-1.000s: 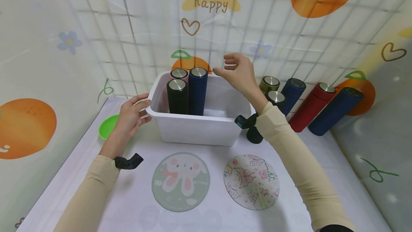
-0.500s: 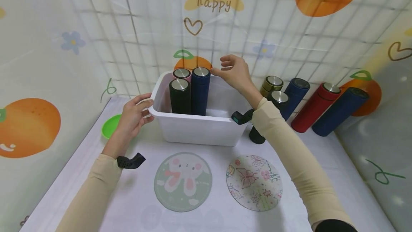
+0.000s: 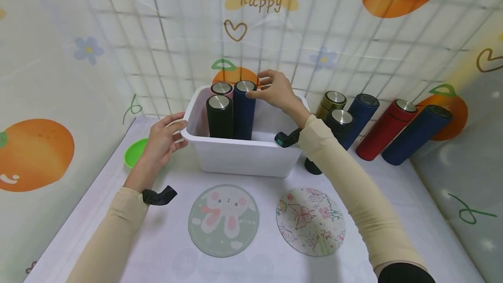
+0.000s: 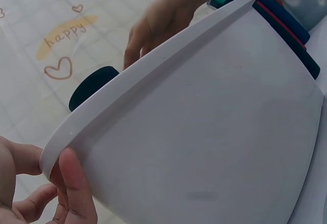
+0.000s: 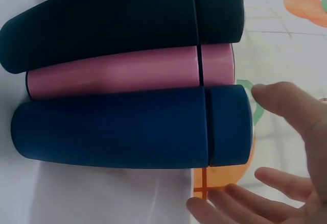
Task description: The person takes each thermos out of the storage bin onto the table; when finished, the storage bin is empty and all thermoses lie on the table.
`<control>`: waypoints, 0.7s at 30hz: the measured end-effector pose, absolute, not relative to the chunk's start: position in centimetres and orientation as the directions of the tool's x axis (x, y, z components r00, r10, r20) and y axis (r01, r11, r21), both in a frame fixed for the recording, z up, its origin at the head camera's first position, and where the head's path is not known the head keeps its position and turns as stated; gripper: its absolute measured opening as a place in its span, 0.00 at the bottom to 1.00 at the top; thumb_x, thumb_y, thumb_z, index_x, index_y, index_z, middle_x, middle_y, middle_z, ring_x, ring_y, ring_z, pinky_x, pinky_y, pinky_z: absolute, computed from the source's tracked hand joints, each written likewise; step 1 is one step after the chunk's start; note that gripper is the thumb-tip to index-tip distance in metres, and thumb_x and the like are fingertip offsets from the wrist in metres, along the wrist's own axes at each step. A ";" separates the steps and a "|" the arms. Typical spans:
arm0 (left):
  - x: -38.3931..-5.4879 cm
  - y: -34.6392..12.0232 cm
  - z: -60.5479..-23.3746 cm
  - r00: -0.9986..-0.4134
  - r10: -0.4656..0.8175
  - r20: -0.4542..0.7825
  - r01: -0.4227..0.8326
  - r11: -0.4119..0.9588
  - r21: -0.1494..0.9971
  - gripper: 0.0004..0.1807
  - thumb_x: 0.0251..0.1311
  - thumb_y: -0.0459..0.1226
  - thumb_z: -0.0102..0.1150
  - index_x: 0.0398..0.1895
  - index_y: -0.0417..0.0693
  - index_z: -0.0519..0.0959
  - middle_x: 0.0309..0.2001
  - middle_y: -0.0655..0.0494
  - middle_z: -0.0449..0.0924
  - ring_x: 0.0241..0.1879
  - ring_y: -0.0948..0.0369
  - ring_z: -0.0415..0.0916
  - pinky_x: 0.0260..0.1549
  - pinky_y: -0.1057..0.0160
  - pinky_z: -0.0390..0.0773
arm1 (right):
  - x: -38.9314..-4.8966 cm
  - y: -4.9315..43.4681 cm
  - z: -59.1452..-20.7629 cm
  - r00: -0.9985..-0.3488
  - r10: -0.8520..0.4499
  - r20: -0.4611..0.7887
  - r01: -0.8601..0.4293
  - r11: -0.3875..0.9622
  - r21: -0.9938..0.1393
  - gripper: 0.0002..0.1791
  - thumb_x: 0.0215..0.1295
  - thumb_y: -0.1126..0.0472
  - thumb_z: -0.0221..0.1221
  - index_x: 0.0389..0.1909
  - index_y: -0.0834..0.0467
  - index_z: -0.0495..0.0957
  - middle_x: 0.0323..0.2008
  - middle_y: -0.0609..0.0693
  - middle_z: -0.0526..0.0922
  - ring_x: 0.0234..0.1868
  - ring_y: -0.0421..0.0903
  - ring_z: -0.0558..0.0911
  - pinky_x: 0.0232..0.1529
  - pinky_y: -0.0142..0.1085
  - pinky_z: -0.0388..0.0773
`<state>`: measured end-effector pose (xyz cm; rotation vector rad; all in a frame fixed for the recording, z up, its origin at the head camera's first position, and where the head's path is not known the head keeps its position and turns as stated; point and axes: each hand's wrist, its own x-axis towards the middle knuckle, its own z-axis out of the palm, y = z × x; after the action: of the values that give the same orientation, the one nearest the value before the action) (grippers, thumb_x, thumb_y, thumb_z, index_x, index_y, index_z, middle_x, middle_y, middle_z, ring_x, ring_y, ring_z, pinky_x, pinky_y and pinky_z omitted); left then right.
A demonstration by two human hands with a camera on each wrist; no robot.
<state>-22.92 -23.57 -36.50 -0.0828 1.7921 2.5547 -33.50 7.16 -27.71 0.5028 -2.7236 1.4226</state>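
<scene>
A white plastic bin (image 3: 243,158) stands on the table with three thermos bottles upright at its left end: a dark green one (image 3: 219,119), a pink one (image 5: 117,73) behind it, and a blue one (image 3: 244,115). My left hand (image 3: 162,141) grips the bin's left rim between thumb and fingers, seen closely in the left wrist view. Over the bin, my right hand (image 3: 277,93) is spread beside the blue thermos's lid, thumb in front and fingers behind. In the right wrist view the thumb (image 5: 283,101) is close to that lid, and the fingers are loosely bent around nothing.
Right of the bin stand several more thermoses, including a gold one (image 3: 330,103), a dark one (image 3: 339,121), a red one (image 3: 383,132) and a blue one (image 3: 416,136). A green bowl (image 3: 133,154) sits at left. Two round mats (image 3: 224,222) lie in front.
My right hand has moved left and slightly down, from over the bin's right part to the blue thermos's lid. The left hand keeps its hold on the rim; the bottles stay put.
</scene>
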 end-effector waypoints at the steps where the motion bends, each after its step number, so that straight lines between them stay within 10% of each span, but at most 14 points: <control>1: -22.9 -23.5 -36.5 -0.998 -0.015 -0.056 -0.048 -0.340 0.939 0.22 0.68 0.33 0.61 0.62 0.41 0.70 0.46 0.49 0.75 0.28 0.62 0.79 0.24 0.67 0.80 | -33.6 7.0 -27.8 -0.947 -0.270 0.173 -0.297 0.538 -0.789 0.43 0.52 0.51 0.76 0.67 0.60 0.70 0.60 0.58 0.77 0.57 0.52 0.78 0.51 0.41 0.79; 21: -23.0 -23.6 -36.7 -0.999 -0.011 -0.047 -0.040 -0.347 0.937 0.20 0.67 0.32 0.61 0.60 0.43 0.71 0.42 0.52 0.78 0.27 0.62 0.79 0.24 0.67 0.80 | -34.8 4.8 -29.1 -0.936 -0.293 0.195 -0.332 0.552 -0.765 0.41 0.50 0.55 0.77 0.65 0.62 0.72 0.60 0.59 0.77 0.59 0.52 0.75 0.53 0.42 0.77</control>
<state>-23.02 -23.57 -36.73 -0.0693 1.7843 2.5629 -34.80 4.76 -29.09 0.5498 -2.7284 1.3595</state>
